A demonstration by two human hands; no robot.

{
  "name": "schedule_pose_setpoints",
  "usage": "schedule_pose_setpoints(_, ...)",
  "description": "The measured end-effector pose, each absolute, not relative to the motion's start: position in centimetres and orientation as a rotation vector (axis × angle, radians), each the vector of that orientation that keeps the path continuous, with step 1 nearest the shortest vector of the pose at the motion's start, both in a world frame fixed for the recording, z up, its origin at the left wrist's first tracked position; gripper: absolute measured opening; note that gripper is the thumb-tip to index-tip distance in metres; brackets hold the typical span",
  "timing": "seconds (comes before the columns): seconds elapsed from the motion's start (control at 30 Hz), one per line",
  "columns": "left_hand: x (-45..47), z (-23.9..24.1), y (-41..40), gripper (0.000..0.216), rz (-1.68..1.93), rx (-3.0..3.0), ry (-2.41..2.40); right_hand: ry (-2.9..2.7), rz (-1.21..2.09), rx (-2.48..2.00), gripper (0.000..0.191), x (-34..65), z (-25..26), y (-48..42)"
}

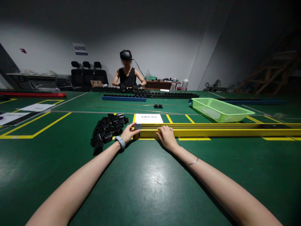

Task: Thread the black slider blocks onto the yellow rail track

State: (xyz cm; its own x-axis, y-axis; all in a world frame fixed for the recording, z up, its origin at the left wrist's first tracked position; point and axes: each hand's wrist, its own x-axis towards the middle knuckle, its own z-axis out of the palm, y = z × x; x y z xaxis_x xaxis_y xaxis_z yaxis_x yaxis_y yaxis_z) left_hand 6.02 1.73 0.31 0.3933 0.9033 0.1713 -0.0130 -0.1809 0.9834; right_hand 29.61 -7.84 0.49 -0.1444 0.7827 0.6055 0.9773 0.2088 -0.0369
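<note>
A long yellow rail [221,132] lies across the green table, running off to the right. At its left end my left hand [129,133] pinches a small black socket module [138,126] between thumb and fingers, right at the rail's end. My right hand [167,137] is closed over the rail a short way to the right, fingers on its top and thumb at the near side. Close to my left hand, a heap of black modules [107,128] is piled on the table. Behind the rail lies a white sheet with printed characters [148,118].
A light green basket [221,110] stands behind the rail at right. Two small black pieces [158,106] and thin rods lie farther back. Across the table a person [127,75] in a headset works beside a blue rail [124,98]. A red rail [33,94] is far left.
</note>
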Motion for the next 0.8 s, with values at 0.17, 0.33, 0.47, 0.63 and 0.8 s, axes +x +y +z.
schedule_pose_setpoints(0.17,6.1,0.4,1.7,0.077,1.024,1.478,0.786,-1.984,-0.516,-1.629,0.023,29.6,0.5,-7.8)
schedule_pose_setpoints(0.33,6.1,0.4,1.6,0.076,1.022,1.481,0.799,-1.960,-0.487,-1.589,0.024,29.0,1.1,-8.4)
schedule_pose_setpoints(0.47,6.0,0.2,1.7,0.073,1.019,1.521,0.824,-1.896,-0.439,-1.485,0.031,28.7,1.7,-9.0)
schedule_pose_setpoints(0.63,6.1,0.2,1.8,0.073,1.016,1.517,0.794,-2.006,-0.329,-1.337,0.041,29.0,1.4,-9.3)
schedule_pose_setpoints(0.8,6.1,0.3,1.6,0.072,1.003,1.499,0.780,-2.212,-0.065,-1.320,0.047,28.9,0.7,-9.2)
